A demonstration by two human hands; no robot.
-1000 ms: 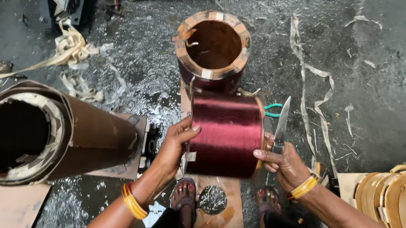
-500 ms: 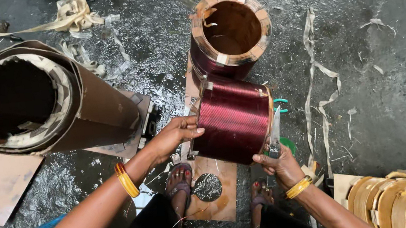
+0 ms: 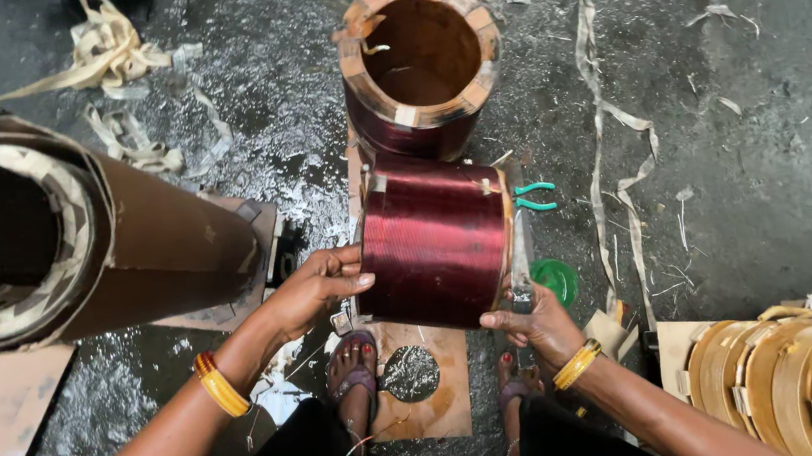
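Big brown tube (image 3: pixel 142 251): far left, near the elbow.
Left hand (image 3: pixel 317 286): fingers curled on the coil's left rim.
Red wire coil (image 3: pixel 435 240): lying on a board (image 3: pixel 431 401), upright coil (image 3: pixel 419 61) just behind.
Right hand (image 3: pixel 535 328): fingers pressed under the right rim.
Tan rings (image 3: pixel 803 367): right corner, apart.

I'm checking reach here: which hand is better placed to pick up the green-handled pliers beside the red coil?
The right hand. It grips the red coil's near right edge, on the same side as the pliers. The left hand holds the opposite end, with the coil between.
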